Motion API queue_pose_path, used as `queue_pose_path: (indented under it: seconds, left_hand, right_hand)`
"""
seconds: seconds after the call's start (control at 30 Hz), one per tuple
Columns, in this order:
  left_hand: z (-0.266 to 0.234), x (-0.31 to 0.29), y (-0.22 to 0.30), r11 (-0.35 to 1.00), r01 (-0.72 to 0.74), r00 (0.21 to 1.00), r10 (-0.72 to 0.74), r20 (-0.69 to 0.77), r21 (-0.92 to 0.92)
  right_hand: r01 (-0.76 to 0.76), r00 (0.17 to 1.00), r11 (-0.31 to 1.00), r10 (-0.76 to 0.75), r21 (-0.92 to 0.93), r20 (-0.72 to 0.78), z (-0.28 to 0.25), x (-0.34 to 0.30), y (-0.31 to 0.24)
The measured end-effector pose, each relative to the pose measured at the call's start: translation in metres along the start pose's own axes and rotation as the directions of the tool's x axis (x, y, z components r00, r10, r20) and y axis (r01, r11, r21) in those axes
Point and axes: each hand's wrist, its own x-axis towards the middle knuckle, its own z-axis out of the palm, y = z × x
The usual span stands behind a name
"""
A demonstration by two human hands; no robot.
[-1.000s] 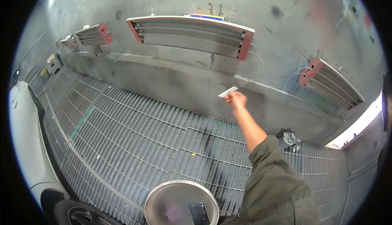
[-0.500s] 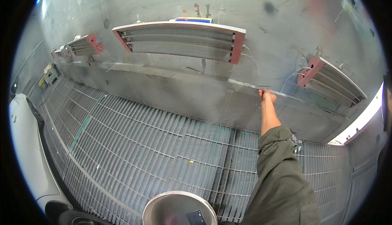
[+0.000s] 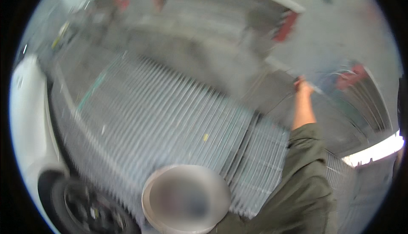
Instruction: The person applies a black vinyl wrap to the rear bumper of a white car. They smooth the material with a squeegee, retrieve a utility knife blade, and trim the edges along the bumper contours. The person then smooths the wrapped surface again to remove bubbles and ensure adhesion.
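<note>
My right hand [image 3: 304, 85] reaches out to the wall, at the end of a dark green sleeve [image 3: 304, 166]. Its fingers look curled closed; motion blur and a dark patch at them hide what they hold, if anything. The hand is by the narrow ledge [image 3: 278, 65] that runs along the wall. Below, near my body, is a round container-like thing [image 3: 146, 200] with a pale rim and a blurred inside. My left hand does not show.
Red-ended lamp panels [image 3: 288, 26] hang on the grey wall, another panel [image 3: 369, 96] at the right with loose wires. Metal grating [image 3: 170, 119] covers the floor. A white car [image 3: 32, 106] with a dark wheel [image 3: 91, 210] stands at the left. A yellow scrap [image 3: 205, 137] lies on the grating.
The view has tilted and swung, blurring the picture. My right hand appears farther right and slightly higher. More of the car's wheel and of the round container-like thing now shows.
</note>
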Motion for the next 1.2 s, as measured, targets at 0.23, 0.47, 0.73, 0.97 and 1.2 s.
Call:
queue_pose_path:
  seconds: [0.23,0.47,0.73,0.97,1.2]
  left_hand:
    - [0.019,0.005,0.011,0.988,0.156,0.987,-0.155,0.048,-0.015]
    - [-0.023,-0.003,0.034,0.937,0.277,0.957,-0.289,-0.029,-0.212]
    - [-0.097,-0.109,-0.026,0.916,0.394,0.684,-0.345,-0.643,-0.072]
    - [-0.136,-0.227,-0.113,0.631,0.707,0.252,-0.647,-0.72,-0.319]
    - [-0.132,-0.236,-0.143,0.646,0.645,0.109,-0.607,-0.787,-0.408]
  right_hand:
    - [-0.172,0.861,0.922,-0.03,0.346,0.508,0.02,-0.013,-0.017]
    - [0.354,-0.067,0.931,-0.072,0.091,0.995,0.055,-0.407,0.004]
    - [0.431,-0.808,0.835,0.188,0.343,0.559,0.07,-0.63,-0.02]
    - [-0.475,-0.848,0.668,-0.522,0.573,-0.094,-0.013,-0.85,-0.111]
    - [-0.578,-0.807,0.743,-0.458,0.338,-0.372,-0.106,-0.929,-0.133]
